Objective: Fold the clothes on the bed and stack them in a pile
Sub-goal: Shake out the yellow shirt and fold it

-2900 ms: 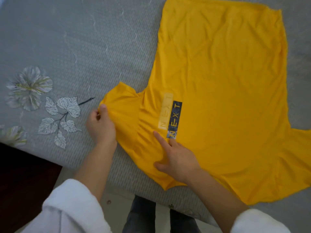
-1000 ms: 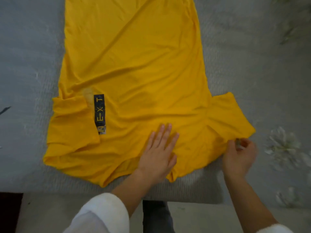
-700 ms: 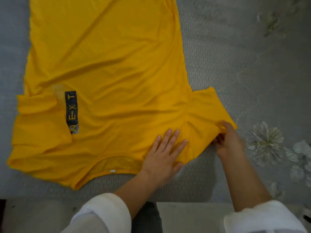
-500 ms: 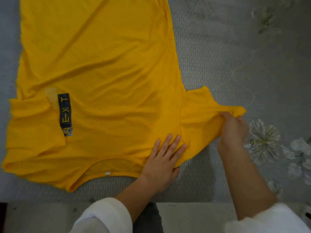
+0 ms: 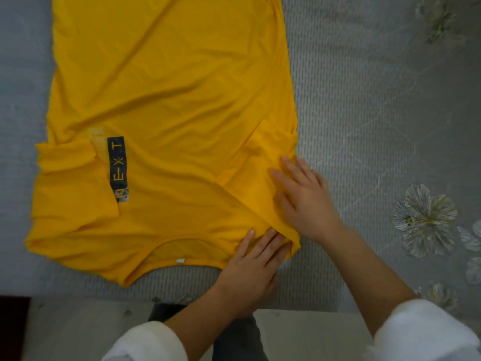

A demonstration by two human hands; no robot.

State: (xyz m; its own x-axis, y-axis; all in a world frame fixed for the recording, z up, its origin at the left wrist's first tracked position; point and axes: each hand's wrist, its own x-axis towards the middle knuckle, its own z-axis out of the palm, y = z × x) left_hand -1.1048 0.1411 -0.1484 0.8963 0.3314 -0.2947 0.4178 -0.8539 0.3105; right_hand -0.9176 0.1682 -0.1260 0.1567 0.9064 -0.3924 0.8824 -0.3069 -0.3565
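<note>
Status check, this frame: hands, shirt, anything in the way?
Left hand flat on shirt at shoulder; right hand flat on folded-in sleeve. Shirt spread on bed, both sleeves folded in. Nothing on top of it.

Printed marking on yellow T-shirt [image 5: 169,100]

Dark vertical label strip [image 5: 117,169] on the chest reads "NEXT" in yellow letters, running lengthwise.

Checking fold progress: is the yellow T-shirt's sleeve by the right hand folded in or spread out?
Folded in: the sleeve lies over the yellow T-shirt, right hand flat on it.
</note>
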